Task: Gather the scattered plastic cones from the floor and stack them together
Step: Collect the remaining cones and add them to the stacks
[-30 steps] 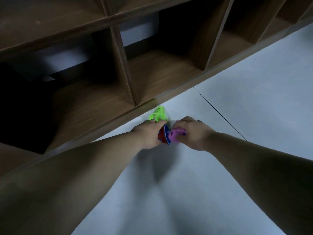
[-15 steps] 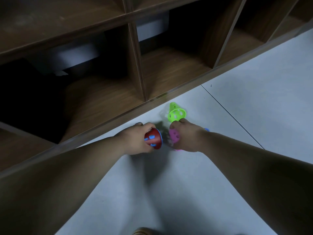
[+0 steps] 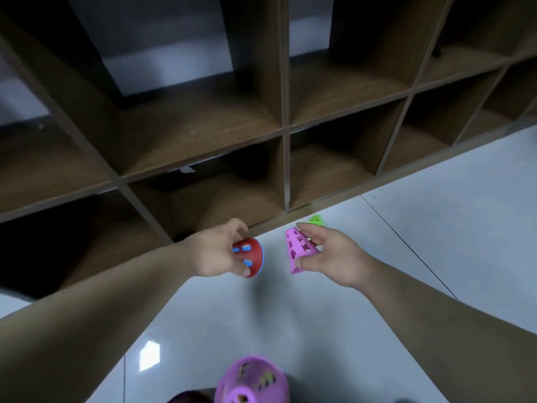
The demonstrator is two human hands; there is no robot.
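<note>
Gripping red plastic cone (image 3: 252, 255) in left hand (image 3: 213, 254); right hand (image 3: 334, 257) is pinching pink perforated plastic cone (image 3: 299, 249) just rightward, not touching.

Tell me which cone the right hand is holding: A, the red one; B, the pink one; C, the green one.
B: the right hand pinches the pink cone, the left hand grips the red cone, and the green cone lies on the floor beyond.
</note>
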